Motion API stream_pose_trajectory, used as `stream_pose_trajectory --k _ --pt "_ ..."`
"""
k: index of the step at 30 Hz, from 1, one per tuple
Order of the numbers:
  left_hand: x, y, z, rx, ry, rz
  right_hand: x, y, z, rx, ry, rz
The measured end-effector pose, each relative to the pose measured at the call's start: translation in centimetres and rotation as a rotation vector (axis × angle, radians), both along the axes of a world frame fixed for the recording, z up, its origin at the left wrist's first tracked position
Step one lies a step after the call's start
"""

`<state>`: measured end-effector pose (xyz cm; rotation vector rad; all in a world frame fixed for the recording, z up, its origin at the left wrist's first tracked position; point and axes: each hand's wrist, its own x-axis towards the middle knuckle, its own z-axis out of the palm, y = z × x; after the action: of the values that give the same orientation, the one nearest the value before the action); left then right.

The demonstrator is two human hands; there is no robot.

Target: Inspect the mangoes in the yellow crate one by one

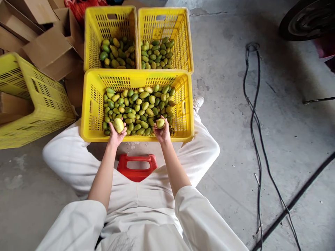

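In the head view, you sit over a grey concrete floor [225,157], with cardboard boxes [48,52] heaped at the upper left and a bit of red plastic [85,10] behind them. Below those, at the left edge of the frame, a yellow-green crate [49,99] lies near your left knee with cardboard inside it. On the right side of the frame, thin black cables [252,108] run down the floor and meet a thicker black hose [298,195] at the lower right; a wheel [286,26] shows in the upper right corner. Your white trousers [68,157] spread on both sides of the middle, a shoe [198,103] peeks out right of the crates, and a red plastic piece [137,176] with a slot sits between your thighs.

Three yellow crates fill the upper middle. The front crate [137,138] holds a wide pile of green and yellowish fruits [141,108], and its far wall hides the near ends of the back left crate [90,38] and the back right crate [187,42], which both hold similar fruits.

Your hands are well apart over the front crate's near rim. Your left hand [117,137] cradles a large yellow-green fruit [118,125]; your right hand [163,135] has its fingers curled round a smaller pale fruit [160,123].
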<state>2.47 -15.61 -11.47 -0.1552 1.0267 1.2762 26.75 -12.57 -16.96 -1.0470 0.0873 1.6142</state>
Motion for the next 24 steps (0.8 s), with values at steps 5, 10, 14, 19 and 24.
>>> stream_pose_trajectory --k 5,10,14,19,24 --pt "0.0 -0.2 -0.6 0.028 0.012 0.026 0.1 -0.2 -0.6 0.008 -0.049 -0.002" --pt "-0.1 -0.4 -2.4 0.028 0.083 0.074 0.5 -0.3 -0.7 -0.038 0.025 -0.044" --pt "-0.3 -0.5 -3.6 0.025 0.1 0.086 0.6 -0.2 -0.8 -0.065 0.033 -0.089" --pt "-0.5 -0.4 -3.4 0.024 0.071 0.096 0.3 0.0 -0.5 -0.052 -0.005 -0.071" --pt "-0.4 0.3 -2.1 -0.028 0.021 0.126 0.2 0.0 0.3 -0.049 0.056 -0.047"
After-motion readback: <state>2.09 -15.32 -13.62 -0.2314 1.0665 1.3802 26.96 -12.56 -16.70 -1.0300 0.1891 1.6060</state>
